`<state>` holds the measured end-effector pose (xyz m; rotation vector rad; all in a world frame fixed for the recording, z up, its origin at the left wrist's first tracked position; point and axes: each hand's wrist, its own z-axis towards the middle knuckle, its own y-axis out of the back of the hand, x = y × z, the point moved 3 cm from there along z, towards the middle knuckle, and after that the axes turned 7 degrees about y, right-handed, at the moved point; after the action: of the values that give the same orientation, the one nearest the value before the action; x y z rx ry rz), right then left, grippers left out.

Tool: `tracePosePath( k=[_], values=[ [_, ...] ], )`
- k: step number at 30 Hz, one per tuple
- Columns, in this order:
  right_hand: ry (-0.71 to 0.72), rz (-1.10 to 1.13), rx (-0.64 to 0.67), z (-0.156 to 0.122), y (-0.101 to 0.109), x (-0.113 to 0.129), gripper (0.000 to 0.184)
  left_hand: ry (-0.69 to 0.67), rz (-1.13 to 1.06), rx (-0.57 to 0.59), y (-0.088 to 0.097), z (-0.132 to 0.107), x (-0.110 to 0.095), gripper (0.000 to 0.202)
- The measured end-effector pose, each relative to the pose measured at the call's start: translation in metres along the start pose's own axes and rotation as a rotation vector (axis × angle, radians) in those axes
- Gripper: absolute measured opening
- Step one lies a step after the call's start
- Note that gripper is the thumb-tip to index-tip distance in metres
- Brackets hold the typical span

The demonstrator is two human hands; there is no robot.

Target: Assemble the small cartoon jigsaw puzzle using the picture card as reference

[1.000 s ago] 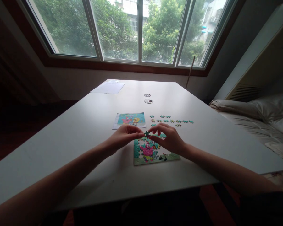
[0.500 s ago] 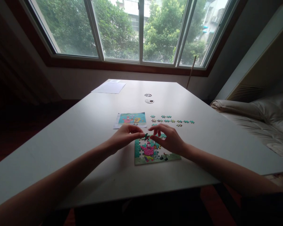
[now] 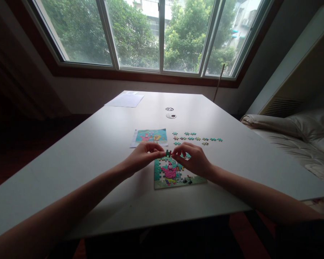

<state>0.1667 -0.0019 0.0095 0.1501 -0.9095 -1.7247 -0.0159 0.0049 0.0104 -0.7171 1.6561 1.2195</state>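
Between my two hands, just over the top edge of the puzzle, is a small green jigsaw piece [image 3: 168,153]. My left hand [image 3: 148,153] pinches it from the left with thumb and fingertips. From the other side my right hand [image 3: 193,155] closes thumb and forefinger on its right edge. Below lies the jigsaw puzzle [image 3: 170,174], partly filled, with a pink starfish figure on its left and gaps toward the right. My right hand covers part of its upper right. A printed reference picture [image 3: 152,136] of cartoon figures lies flat behind my left hand.
Several loose jigsaw pieces [image 3: 198,139] lie in rows beyond my right hand. Two round discs [image 3: 171,116] are farther back on the white table [image 3: 97,151]. Sheets of paper [image 3: 124,100] rest at the far left corner. A padded seat [image 3: 283,129] stands at the right.
My right thumb and forefinger have closed on the piece, which has turned more upright. My left hand has stayed nearly still, keeping its pinch.
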Motion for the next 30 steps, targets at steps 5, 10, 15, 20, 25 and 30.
tracePosePath(
  k=[5, 10, 15, 20, 25, 30],
  values=[
    [0.046, -0.044, 0.017, 0.000, 0.004, -0.004, 0.010, -0.340, 0.401, -0.158, 0.006, -0.007, -0.010, 0.026],
    [0.067, -0.037, 0.055, -0.001, 0.004, -0.005, 0.010, -0.521, 0.644, -0.243, 0.004, -0.012, -0.013, 0.026],
    [0.109, -0.036, 0.084, -0.001, 0.003, -0.002, 0.008, -0.564, 0.689, -0.214, 0.000, -0.012, -0.012, 0.019],
    [0.102, -0.065, 0.076, 0.000, 0.007, -0.006, 0.008, -0.494, 0.680, -0.191, 0.003, -0.009, -0.008, 0.019],
    [0.069, -0.023, 0.194, -0.004, 0.004, -0.013, 0.009, -0.299, 0.699, -0.058, 0.003, -0.002, 0.004, 0.022],
    [0.066, -0.014, 0.349, -0.010, -0.007, -0.015, 0.011, -0.230, 0.715, -0.019, -0.003, 0.000, 0.009, 0.024]
  ],
)
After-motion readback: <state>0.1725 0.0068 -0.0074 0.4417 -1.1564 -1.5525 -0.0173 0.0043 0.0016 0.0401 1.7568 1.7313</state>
